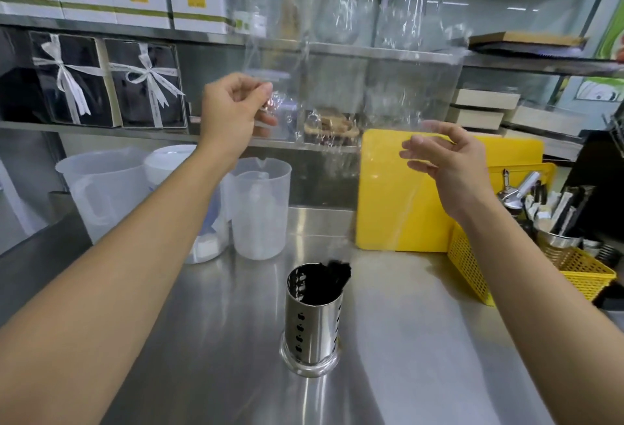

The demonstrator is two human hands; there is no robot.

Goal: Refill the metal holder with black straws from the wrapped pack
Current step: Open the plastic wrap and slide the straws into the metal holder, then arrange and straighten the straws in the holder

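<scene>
Black straws (337,271) blurred in metal holder (312,320), left hand (233,110) pinching clear wrapper (354,86) (barely visible), right hand (445,154) fingers apart.

We take this for a café or drinks-shop work area: stainless steel counter (422,340), steel shelves (101,127) holding ribboned gift boxes (71,80), glass pitchers (344,5), plastic measuring jugs (260,208), yellow utensil basket (472,266).

Both bare forearms reach forward and upward, held well apart. The left hand (233,110) is raised higher, its fingers curled in and the thumb pinched against the fingertips. The right hand (445,157) sits lower with fingers loosely bent and spread, apparently gripping nothing firmly, though motion blur makes this uncertain.
</scene>
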